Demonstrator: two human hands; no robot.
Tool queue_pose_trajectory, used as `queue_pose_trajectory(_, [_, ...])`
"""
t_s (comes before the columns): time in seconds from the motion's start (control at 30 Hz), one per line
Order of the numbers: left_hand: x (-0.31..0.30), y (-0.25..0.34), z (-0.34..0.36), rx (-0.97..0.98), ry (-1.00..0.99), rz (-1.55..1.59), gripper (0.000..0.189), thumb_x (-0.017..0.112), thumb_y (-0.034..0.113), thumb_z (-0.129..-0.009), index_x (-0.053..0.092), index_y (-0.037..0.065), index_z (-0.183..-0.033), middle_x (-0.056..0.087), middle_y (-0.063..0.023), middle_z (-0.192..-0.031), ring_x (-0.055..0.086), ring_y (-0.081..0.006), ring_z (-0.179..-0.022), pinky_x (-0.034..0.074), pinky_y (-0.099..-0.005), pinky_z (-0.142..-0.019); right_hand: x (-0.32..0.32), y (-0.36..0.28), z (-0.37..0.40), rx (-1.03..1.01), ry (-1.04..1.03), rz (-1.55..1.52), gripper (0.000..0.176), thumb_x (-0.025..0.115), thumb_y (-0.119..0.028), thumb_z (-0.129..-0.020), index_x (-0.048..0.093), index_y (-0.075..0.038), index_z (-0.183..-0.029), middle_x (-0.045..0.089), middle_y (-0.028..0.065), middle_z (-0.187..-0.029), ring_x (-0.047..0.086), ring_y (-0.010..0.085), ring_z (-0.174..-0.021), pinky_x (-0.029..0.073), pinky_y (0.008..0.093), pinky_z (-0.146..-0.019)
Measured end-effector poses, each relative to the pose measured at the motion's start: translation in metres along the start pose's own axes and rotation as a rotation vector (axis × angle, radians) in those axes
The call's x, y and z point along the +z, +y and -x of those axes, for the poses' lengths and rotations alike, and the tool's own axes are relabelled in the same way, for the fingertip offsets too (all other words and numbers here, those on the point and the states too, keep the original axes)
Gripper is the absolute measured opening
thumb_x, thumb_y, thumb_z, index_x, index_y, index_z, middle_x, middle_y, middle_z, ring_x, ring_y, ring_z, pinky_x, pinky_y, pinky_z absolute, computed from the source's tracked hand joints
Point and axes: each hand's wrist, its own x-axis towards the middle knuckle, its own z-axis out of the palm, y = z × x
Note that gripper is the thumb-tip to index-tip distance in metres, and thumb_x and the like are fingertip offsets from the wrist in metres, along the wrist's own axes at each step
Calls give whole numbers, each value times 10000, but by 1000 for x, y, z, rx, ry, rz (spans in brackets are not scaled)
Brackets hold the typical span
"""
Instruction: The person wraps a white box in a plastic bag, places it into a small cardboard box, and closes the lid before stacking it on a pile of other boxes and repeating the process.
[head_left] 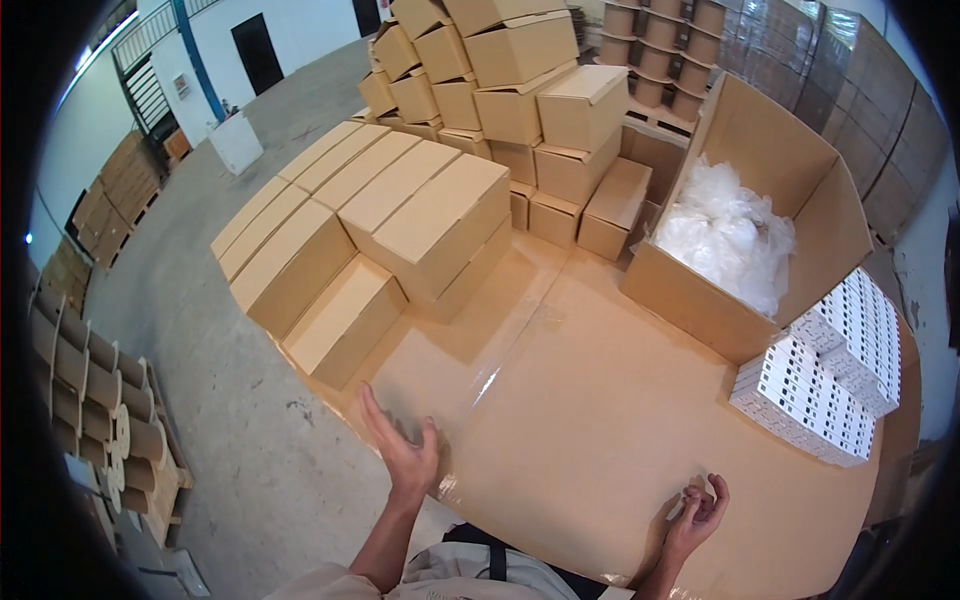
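My left hand [405, 450] is above the near left edge of the cardboard-covered table [600, 400], fingers apart and holding nothing. Nearest to it is a low closed brown box [345, 315] at the end of the stacked boxes. My right hand [698, 512] hovers over the near right part of the table with its fingers curled and apart, nothing visible in it. Beyond it, white patterned packs [810, 400] are stacked at the right. An open carton [690, 305] holding crumpled clear plastic [725, 230] stands behind them.
Closed brown boxes [440, 205] line the table's left side, with taller piles [520, 50] at the back. Spools [650, 60] on a pallet and wrapped cartons [850, 90] stand beyond. More spools [90, 400] are on the floor at left.
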Motion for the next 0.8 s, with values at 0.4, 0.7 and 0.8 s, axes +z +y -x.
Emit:
queue_pose_trajectory(0.4, [135, 70, -47, 286, -388, 282, 841, 734, 89, -858, 284, -36, -1558, 364, -291, -1542, 342, -456, -1457, 314, -493, -1209, 5, -12, 0, 12, 49, 18, 364, 564, -9, -1006, 516, 22, -1366, 641, 92, -1213, 652, 108, -871, 534, 252, -788])
queue_pose_trajectory(0.7, [287, 173, -151, 619, -210, 175, 652, 752, 171, -899, 457, -45, -1438, 440, -233, -1476, 406, -430, -1400, 363, -488, -1170, 11, -17, 0, -32, 121, 54, 324, 558, 1, -1001, 552, 10, -1324, 667, 63, -856, 651, 115, -804, 520, 250, -756])
queue_pose_trajectory(0.8, [317, 187, -169, 673, -201, -83, 640, 750, 243, -902, 485, -46, -1407, 465, -197, -1465, 403, -457, -1395, 363, -514, -1166, 12, -19, 0, -16, 134, 70, 322, 562, -7, -999, 552, 13, -1320, 667, 68, -857, 658, 119, -810, 522, 251, -759])
